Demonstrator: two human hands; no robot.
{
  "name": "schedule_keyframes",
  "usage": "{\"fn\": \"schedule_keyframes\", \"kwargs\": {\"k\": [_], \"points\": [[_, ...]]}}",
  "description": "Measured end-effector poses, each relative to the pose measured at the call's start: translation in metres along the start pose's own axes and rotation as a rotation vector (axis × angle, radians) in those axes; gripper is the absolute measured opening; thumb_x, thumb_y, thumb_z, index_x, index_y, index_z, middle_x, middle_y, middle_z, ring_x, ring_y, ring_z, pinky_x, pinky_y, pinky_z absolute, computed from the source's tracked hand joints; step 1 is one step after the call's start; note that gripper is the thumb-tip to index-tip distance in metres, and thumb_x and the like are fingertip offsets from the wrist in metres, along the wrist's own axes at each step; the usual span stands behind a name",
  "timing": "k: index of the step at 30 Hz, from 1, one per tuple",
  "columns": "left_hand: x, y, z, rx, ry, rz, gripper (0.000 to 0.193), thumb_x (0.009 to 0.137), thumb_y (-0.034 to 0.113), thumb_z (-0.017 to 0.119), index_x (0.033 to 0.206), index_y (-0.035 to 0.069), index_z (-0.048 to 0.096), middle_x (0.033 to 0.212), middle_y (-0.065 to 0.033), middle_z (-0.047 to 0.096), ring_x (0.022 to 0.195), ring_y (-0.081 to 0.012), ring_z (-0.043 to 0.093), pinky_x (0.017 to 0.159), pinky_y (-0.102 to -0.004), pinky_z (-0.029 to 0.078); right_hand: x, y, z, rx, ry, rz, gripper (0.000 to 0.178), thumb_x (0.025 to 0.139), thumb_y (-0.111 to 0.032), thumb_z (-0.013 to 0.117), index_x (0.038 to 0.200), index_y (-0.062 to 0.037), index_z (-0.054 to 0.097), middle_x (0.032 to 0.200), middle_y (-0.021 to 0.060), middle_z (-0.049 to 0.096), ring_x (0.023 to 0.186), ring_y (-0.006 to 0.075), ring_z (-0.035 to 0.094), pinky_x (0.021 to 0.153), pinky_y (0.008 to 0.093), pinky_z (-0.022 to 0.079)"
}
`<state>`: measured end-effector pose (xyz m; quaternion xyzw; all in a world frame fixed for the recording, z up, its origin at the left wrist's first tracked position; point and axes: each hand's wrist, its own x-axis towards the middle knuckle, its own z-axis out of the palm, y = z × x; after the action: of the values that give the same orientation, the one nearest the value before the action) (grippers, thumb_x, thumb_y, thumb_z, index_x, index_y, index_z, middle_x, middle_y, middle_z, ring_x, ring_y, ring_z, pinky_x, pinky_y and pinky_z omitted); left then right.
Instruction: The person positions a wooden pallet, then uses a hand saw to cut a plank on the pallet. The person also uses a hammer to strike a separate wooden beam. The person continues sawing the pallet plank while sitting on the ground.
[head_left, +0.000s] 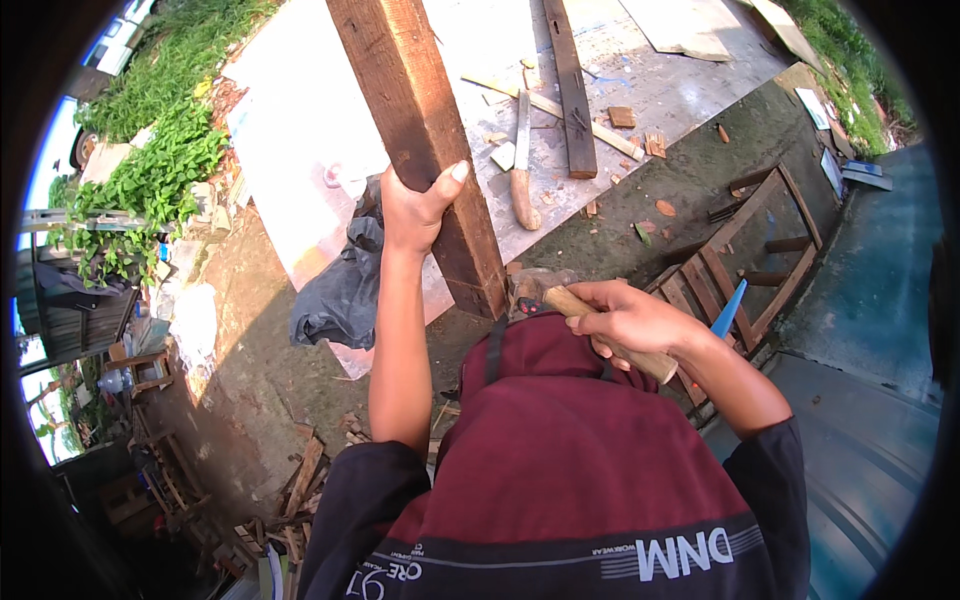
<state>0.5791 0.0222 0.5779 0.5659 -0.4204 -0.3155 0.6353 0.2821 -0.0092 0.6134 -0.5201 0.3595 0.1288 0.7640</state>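
Head view, items as follows.
1. Wooden beam, brown, squared, 1 pc. Loc.: before you, a bit L of ctr., tilted; lower end near your lap, upper end past the frame. Your L hand grips it, thumb pressed on the near face; other fingers mostly hidden, exact pose can't be told.
2. Wooden handle, lt. brown, round, 1 pc. Your R hand has fingers curled tight round its middle, both ends showing, above your maroon shirt, R of beam's lower end.
3. Knife, wood grip, on pale sheet R of beam; blade pts. away from you.
4. Dark plank, R of knife, w/ light strip crossing it.
5. Wood block, sm., R of plank.
6. Dark plastic bag, L of your L forearm.
7. Wooden frame, on ground, far R.
8. Blue pointed item, by your R forearm, partly hidden.
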Motion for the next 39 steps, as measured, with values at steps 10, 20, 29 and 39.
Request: {"fn": "schedule_keyframes", "kwargs": {"k": [10,20,29,39], "points": [[-0.015,0.012,0.047,0.302,-0.082,0.053,0.059,0.066,0.027,0.090,0.112,-0.002,0.067,0.097,-0.0138,0.076,0.088,-0.0207,0.073,0.083,-0.0358,0.058,0.023,0.005,0.007,0.147,-0.006,0.133,0.028,0.098,-0.011,0.061,0.121,0.0042,0.059,0.077,0.0018,0.052,0.062,0.0118,0.052,0.049,0.0302,0.048],[-0.013,-0.014,0.037,0.373,-0.007,-0.024,0.042,0.078,0.026,0.086,0.106,-0.002,0.071,0.095,-0.0099,0.076,0.087,-0.0181,0.071,0.081,-0.0341,0.056,-0.004,-0.007,0.014,-0.299,0.019,0.043,0.071,0.100,-0.012,0.063,0.159,0.0061,0.028,0.071,0.0050,0.058,0.052,0.0146,0.059,0.049,0.0306,0.049],[-0.012,-0.002,0.038,0.284,-0.120,-0.028,0.042,0.081,0.025,0.085,0.110,-0.003,0.070,0.100,-0.0080,0.074,0.090,-0.0153,0.068,0.083,-0.0331,0.055,0.001,0.019,-0.010,-0.334,-0.033,-0.121,0.078,0.097,-0.005,0.061,0.163,0.0050,0.021,0.076,0.0095,0.066,0.053,0.0149,0.063,0.051,0.0308,0.052],[0.001,-0.036,0.019,-0.298,-0.388,-0.230,0.054,0.079,0.039,0.081,0.109,-0.003,0.066,0.096,-0.0075,0.069,0.086,-0.0155,0.066,0.075,-0.0337,0.055,-0.001,0.035,-0.044,-0.173,-0.274,-0.146,0.077,0.099,-0.003,0.065,0.165,-0.0032,0.025,0.080,0.0033,0.064,0.055,0.0096,0.059,0.049,0.0272,0.048]]}}
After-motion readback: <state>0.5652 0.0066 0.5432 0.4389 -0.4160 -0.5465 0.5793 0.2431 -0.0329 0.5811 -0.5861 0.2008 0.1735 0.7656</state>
